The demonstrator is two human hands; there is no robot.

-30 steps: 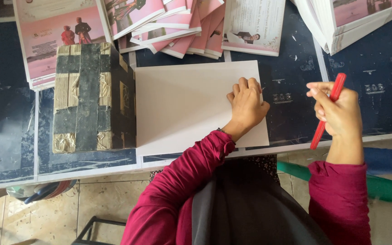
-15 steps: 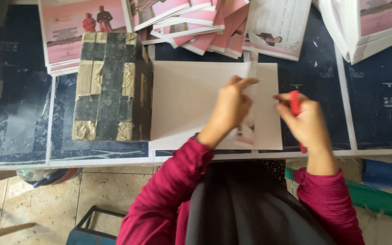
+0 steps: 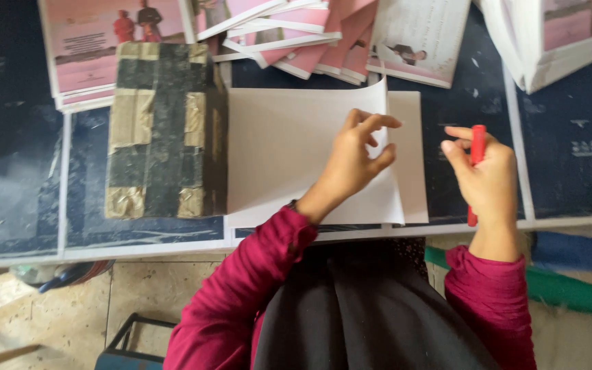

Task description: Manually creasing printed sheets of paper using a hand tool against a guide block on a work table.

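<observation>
Nearest, two magenta sleeves come up from a dark lap to the table's pale front edge (image 3: 138, 241). The left hand (image 3: 354, 161) now pinches the right edge of the top white sheet (image 3: 289, 147) between thumb and fingertips and has curled it up and over toward the left; a second ago that hand lay flat on the sheet, and half a second ago it had only begun to gather the edge. A strip of a second white sheet (image 3: 411, 154) shows beneath, flat on the dark tabletop. The right hand (image 3: 488, 181) is closed around one red pen (image 3: 475, 161), held upright just right of the paper, closer in than it was a second ago. One block wrapped in black and brown tape (image 3: 162, 130) sits on the stack's left edge, unmoved. Farther back lie pink-covered booklets (image 3: 94, 48): one flat stack at left, a loose fan in the middle, another pile at right; I cannot count them singly.
</observation>
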